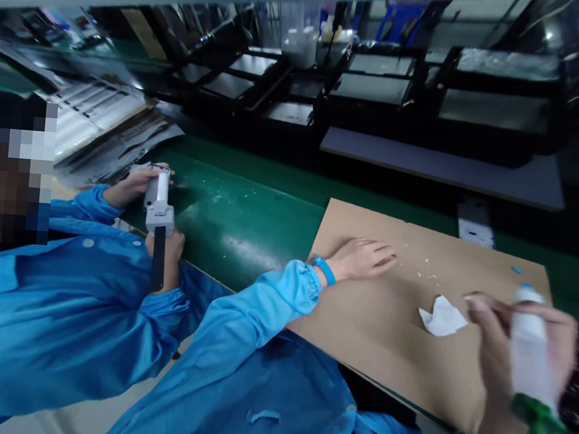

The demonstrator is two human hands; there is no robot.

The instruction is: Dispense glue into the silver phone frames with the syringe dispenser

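My left hand (364, 257) lies flat and open on a brown cardboard sheet (391, 332), fingers stretched out, with a blue band at the wrist. My right hand (510, 341), blurred by motion, is closed round a white tube (530, 349) with a green end (537, 417) near the sheet's right edge. A crumpled white paper scrap (442, 317) rests on the cardboard between my hands.
The cardboard sits on a green conveyor belt (239, 220). At the left, a person in a blue coat holds a white and black dispenser gun (157, 223) in both hands. Black trays (375, 83) line the far side, and a grey board (438, 165) lies behind the belt.
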